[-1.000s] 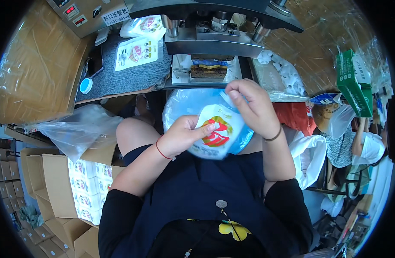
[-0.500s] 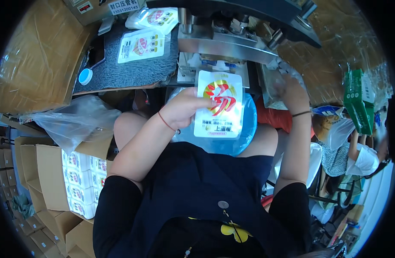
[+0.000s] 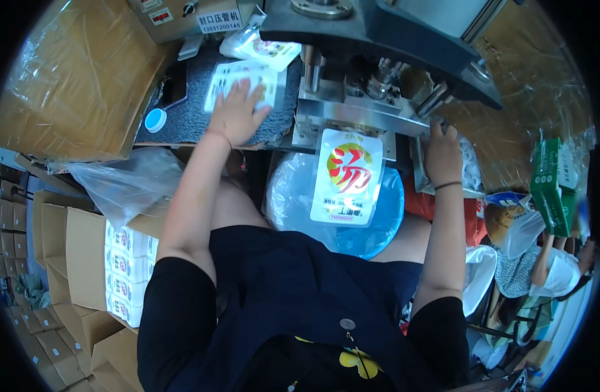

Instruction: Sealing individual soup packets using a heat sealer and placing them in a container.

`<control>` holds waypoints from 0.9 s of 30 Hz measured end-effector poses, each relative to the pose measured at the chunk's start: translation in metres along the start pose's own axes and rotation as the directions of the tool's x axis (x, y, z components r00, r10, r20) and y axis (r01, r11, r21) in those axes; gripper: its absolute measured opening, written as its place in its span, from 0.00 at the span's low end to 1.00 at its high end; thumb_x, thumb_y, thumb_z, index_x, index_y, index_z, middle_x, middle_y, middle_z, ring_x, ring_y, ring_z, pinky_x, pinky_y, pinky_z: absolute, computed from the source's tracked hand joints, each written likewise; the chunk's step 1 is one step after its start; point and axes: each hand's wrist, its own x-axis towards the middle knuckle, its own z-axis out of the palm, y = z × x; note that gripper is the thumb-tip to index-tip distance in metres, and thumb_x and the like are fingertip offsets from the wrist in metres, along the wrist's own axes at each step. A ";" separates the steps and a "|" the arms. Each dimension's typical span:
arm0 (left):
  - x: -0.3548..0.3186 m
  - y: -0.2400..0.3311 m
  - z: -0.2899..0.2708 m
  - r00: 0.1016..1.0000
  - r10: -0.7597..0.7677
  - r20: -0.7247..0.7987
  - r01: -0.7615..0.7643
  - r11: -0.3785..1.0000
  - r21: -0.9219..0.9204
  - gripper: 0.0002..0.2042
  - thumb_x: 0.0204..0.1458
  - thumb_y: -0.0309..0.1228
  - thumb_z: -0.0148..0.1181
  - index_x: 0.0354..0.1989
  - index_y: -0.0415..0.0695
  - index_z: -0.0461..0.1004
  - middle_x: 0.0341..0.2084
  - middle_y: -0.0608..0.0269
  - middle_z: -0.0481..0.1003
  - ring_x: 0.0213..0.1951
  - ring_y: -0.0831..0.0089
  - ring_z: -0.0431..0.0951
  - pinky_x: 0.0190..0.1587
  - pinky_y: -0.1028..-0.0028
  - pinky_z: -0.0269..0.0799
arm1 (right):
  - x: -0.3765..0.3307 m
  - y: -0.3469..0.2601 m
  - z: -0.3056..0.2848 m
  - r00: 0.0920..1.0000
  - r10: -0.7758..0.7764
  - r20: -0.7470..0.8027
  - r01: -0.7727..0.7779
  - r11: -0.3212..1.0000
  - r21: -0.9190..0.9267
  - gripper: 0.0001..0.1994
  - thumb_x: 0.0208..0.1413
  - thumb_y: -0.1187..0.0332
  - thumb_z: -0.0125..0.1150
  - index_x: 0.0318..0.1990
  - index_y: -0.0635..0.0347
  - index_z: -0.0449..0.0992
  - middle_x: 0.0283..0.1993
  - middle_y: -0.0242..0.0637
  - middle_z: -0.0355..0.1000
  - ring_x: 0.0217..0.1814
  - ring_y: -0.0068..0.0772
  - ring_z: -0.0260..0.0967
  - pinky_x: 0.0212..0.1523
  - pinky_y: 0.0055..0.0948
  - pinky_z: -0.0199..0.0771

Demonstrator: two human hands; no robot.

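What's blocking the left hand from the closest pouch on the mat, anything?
Nothing I can see: the left hand is spread right over that pouch, seemingly touching it. The round cap sits off to the left.

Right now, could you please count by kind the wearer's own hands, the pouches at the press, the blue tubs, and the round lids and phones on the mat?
Wearer's hands: 2 (left hand, right hand)
White pouch at the press: 1
Blue tub: 1
Round blue lid: 1
Dark phone: 1
Total: 6
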 end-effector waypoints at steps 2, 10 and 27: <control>-0.033 0.029 -0.009 0.997 0.068 -0.029 -0.068 0.998 0.005 0.31 0.58 0.50 0.53 0.68 0.50 0.61 0.68 0.47 0.56 0.70 0.51 0.55 0.68 0.46 0.51 | -0.003 0.011 0.002 0.997 0.033 0.075 -0.035 0.999 0.029 0.17 0.58 0.70 0.57 0.55 0.59 0.68 0.53 0.55 0.67 0.49 0.61 0.71 0.47 0.49 0.74; -0.081 0.040 -0.038 0.953 0.248 -0.175 -0.262 0.963 -0.062 0.23 0.49 0.22 0.51 0.56 0.47 0.73 0.55 0.47 0.71 0.56 0.51 0.71 0.54 0.55 0.67 | 0.009 0.043 0.023 0.977 -0.156 -0.146 0.183 0.963 0.197 0.09 0.59 0.68 0.51 0.37 0.64 0.74 0.41 0.56 0.73 0.44 0.59 0.70 0.45 0.50 0.71; -0.135 0.148 -0.065 0.959 0.117 0.259 0.194 0.398 -0.897 0.19 0.58 0.45 0.62 0.40 0.38 0.81 0.27 0.66 0.80 0.30 0.82 0.73 0.36 0.76 0.71 | -0.083 -0.115 -0.082 0.883 -0.292 -0.368 0.469 0.503 0.726 0.11 0.57 0.61 0.60 0.41 0.58 0.79 0.37 0.44 0.78 0.39 0.49 0.75 0.41 0.38 0.75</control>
